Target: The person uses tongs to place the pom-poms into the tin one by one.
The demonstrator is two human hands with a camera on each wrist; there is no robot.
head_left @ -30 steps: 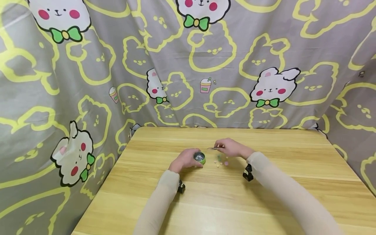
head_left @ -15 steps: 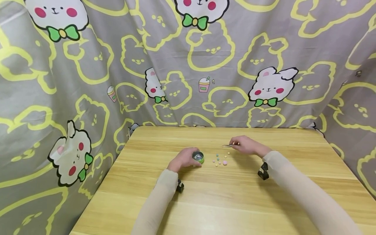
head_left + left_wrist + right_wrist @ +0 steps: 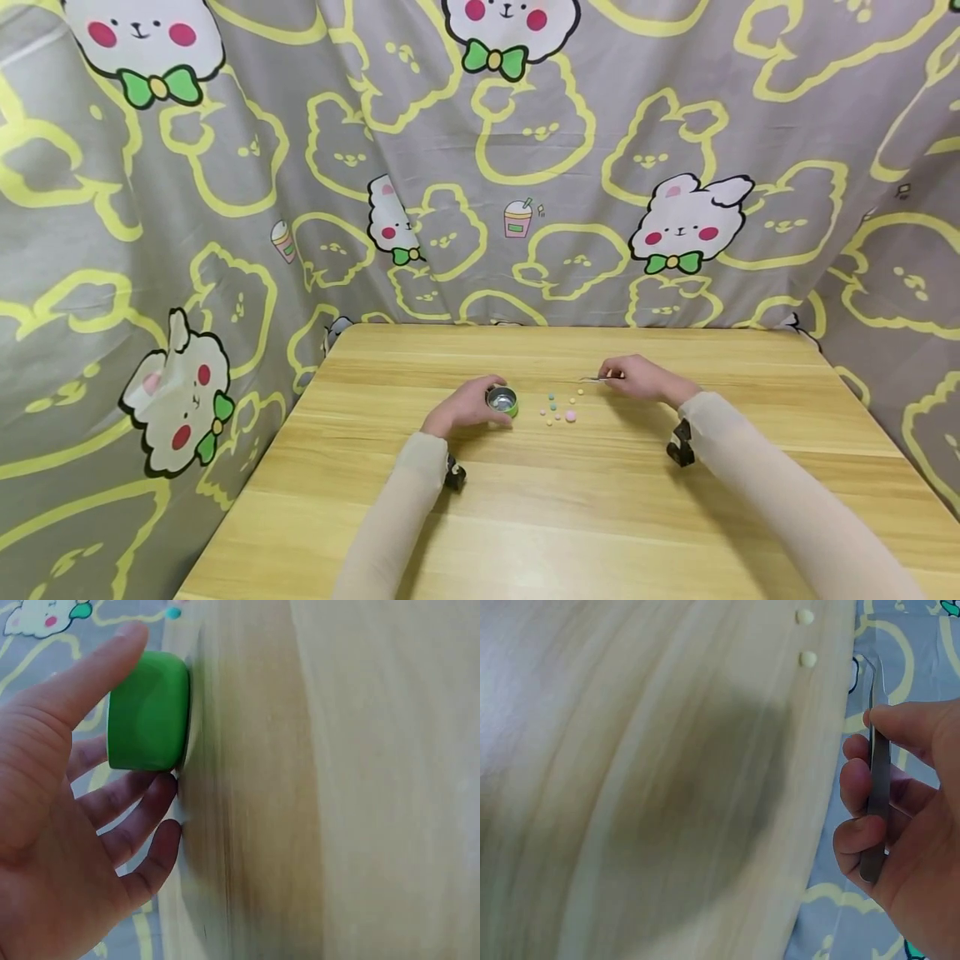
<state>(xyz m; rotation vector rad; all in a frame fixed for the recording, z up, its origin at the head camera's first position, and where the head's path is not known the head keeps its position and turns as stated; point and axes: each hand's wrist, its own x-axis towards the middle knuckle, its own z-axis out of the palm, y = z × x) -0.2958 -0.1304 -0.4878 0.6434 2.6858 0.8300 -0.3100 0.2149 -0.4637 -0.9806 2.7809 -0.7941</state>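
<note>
My left hand point(image 3: 465, 403) holds a small round green tin point(image 3: 150, 712) on the table, its thumb on one side and fingers around the other. The tin's top is uncovered and its inside is shiny metal. In my right hand point(image 3: 639, 380) is a pair of metal tweezers point(image 3: 880, 772), pinched between thumb and fingers, with the bent tips pointing left toward the tin. Between the hands lie several small round pieces: yellow ones point(image 3: 581, 392), teal ones point(image 3: 553, 407), small pink ones, and a larger pink piece point(image 3: 571, 416). The tweezer tips are close to the farthest yellow piece.
A wood-grain table point(image 3: 585, 517) spans the view beneath both arms. Behind it and along its sides hangs a grey curtain point(image 3: 435, 292) with cartoon animals. Each wrist carries a black camera mount point(image 3: 681, 443).
My right hand has drawn the tweezers rightward, away from the tin, then lowered them a little beside the yellow pieces. The left hand stays with the tin.
</note>
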